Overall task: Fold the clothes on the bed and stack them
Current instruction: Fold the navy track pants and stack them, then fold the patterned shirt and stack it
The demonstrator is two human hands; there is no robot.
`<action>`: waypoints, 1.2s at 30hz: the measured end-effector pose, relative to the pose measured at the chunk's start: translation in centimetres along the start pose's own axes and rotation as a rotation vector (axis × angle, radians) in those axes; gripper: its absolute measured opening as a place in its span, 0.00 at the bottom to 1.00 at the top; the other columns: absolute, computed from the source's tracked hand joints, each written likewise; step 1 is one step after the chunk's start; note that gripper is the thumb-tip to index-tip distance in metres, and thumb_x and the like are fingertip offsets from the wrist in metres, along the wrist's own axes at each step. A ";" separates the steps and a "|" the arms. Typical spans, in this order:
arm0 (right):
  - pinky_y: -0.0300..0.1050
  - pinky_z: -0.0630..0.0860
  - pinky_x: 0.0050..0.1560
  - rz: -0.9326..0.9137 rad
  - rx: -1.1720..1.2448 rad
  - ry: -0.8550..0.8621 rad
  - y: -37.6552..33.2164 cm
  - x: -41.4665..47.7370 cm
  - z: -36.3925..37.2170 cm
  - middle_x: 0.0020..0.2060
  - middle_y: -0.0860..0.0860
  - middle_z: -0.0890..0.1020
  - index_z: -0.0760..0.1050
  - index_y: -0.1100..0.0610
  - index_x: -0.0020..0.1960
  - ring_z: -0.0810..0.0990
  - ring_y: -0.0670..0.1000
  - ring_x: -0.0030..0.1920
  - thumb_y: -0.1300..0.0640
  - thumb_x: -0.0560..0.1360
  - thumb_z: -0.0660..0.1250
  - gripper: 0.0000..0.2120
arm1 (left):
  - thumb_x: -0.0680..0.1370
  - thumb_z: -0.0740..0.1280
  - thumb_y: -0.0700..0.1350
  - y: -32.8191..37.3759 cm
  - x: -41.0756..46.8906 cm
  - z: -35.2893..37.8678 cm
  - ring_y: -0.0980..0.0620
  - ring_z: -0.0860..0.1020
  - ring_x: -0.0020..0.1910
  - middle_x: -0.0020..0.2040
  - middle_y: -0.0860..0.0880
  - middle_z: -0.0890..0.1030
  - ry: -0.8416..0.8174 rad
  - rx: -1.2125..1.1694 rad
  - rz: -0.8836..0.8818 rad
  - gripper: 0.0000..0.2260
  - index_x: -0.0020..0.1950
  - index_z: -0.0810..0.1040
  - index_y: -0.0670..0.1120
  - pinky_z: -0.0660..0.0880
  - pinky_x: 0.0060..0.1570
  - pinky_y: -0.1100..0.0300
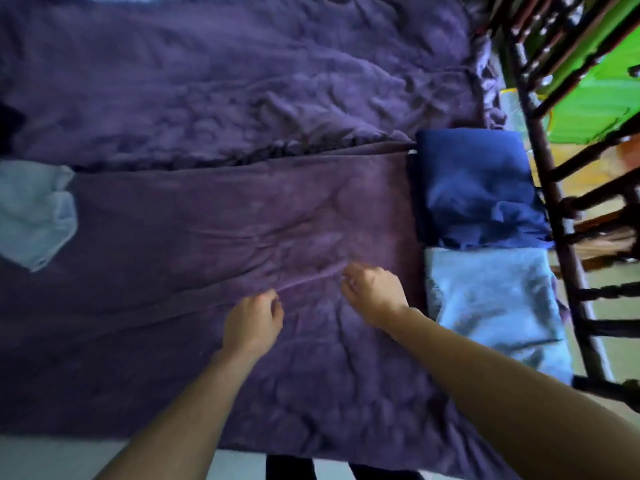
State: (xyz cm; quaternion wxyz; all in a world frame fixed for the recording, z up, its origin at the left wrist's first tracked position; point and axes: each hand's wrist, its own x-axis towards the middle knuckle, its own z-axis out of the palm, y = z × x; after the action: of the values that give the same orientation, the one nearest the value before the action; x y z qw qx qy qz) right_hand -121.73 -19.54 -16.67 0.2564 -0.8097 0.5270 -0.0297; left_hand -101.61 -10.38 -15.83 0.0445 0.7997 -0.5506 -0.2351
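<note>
Both hands sit low over the wrinkled purple cloth (pixel 242 209), fingers curled: left hand (pixel 252 320) nearer, right hand (pixel 374 292) just beyond it to the right. A raised crease runs btwn their fingertips; can't tell if they pinch it, too blurred. Right of the right hand lie a folded light-blue garment (pixel 491 306) (near) and a folded navy garment (pixel 474 188) (far), edges touching, both soft squarish pads. Crumpled light-blue piece (pixel 34 213) lies well apart, far left. Dark turned-wood rails (pixel 540 161) at right.

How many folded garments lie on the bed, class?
2. The dark blue garment sits at the right; the folded light blue garment lies beside it, nearer the camera. Others may be hidden.
</note>
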 end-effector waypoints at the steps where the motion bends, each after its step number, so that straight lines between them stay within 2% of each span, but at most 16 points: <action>1: 0.51 0.73 0.44 -0.008 -0.023 -0.048 -2.1 -0.7 0.8 0.50 0.54 0.82 0.76 0.54 0.52 0.80 0.62 0.51 0.51 0.77 0.61 0.10 | 0.77 0.63 0.46 -2.1 -1.6 -1.0 0.39 0.79 0.48 0.45 0.44 0.83 0.000 -0.001 -0.052 0.06 0.47 0.78 0.46 0.70 0.37 0.53; 4: 0.50 0.73 0.46 -0.069 -0.090 -0.131 -8.7 -2.1 2.6 0.52 0.54 0.82 0.75 0.54 0.53 0.79 0.61 0.53 0.51 0.77 0.60 0.10 | 0.78 0.63 0.47 -8.9 -5.5 -4.2 0.42 0.79 0.47 0.45 0.47 0.83 0.037 -0.024 -0.154 0.06 0.50 0.79 0.48 0.67 0.36 0.56; 9: 0.50 0.73 0.48 -0.163 -0.189 -0.163 -20.0 -2.4 5.7 0.56 0.53 0.81 0.75 0.54 0.57 0.79 0.61 0.55 0.50 0.77 0.60 0.12 | 0.78 0.62 0.48 -19.8 -10.1 -9.7 0.47 0.80 0.44 0.42 0.50 0.82 0.086 -0.071 -0.235 0.06 0.50 0.78 0.50 0.67 0.34 0.59; 15: 0.49 0.74 0.47 -0.247 -0.195 -0.204 -33.5 -2.1 10.6 0.54 0.53 0.82 0.75 0.52 0.54 0.79 0.60 0.54 0.48 0.77 0.58 0.12 | 0.78 0.62 0.49 -32.8 -15.4 -16.0 0.48 0.81 0.48 0.45 0.50 0.83 0.109 -0.100 -0.293 0.07 0.52 0.78 0.50 0.74 0.42 0.57; 19: 0.49 0.74 0.50 -0.284 -0.187 -0.236 -42.0 -1.1 13.3 0.56 0.51 0.82 0.76 0.49 0.58 0.79 0.58 0.56 0.48 0.78 0.59 0.12 | 0.77 0.62 0.49 -40.2 -17.2 -20.1 0.46 0.81 0.50 0.47 0.48 0.83 0.149 -0.072 -0.340 0.08 0.51 0.79 0.48 0.74 0.44 0.56; 26: 0.48 0.74 0.47 -0.345 -0.136 -0.245 -52.8 3.5 15.6 0.52 0.48 0.83 0.77 0.48 0.56 0.80 0.57 0.54 0.50 0.77 0.62 0.09 | 0.78 0.61 0.49 -49.0 -15.7 -26.6 0.47 0.81 0.51 0.48 0.49 0.83 0.213 -0.090 -0.411 0.08 0.52 0.78 0.50 0.74 0.46 0.57; 30: 0.48 0.75 0.45 -0.365 -0.094 -0.233 -57.3 8.2 17.7 0.48 0.48 0.82 0.76 0.52 0.51 0.81 0.56 0.51 0.48 0.76 0.63 0.10 | 0.78 0.61 0.49 -53.7 -12.7 -29.9 0.49 0.80 0.52 0.51 0.50 0.83 0.200 -0.081 -0.426 0.09 0.55 0.78 0.51 0.74 0.47 0.58; 36: 0.46 0.74 0.47 -0.353 -0.154 -0.360 -64.4 13.6 21.3 0.53 0.48 0.81 0.75 0.50 0.54 0.80 0.55 0.53 0.47 0.76 0.61 0.11 | 0.78 0.61 0.48 -61.6 -8.2 -32.9 0.47 0.80 0.53 0.50 0.48 0.83 0.125 -0.097 -0.467 0.09 0.54 0.78 0.49 0.76 0.50 0.55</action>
State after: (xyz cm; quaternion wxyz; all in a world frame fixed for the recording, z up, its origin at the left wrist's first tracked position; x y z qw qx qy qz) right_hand -55.00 -2.98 -9.44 0.2745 -0.8985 0.3241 0.1108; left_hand -37.03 14.87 -4.33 0.0611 0.9153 -0.3350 -0.2151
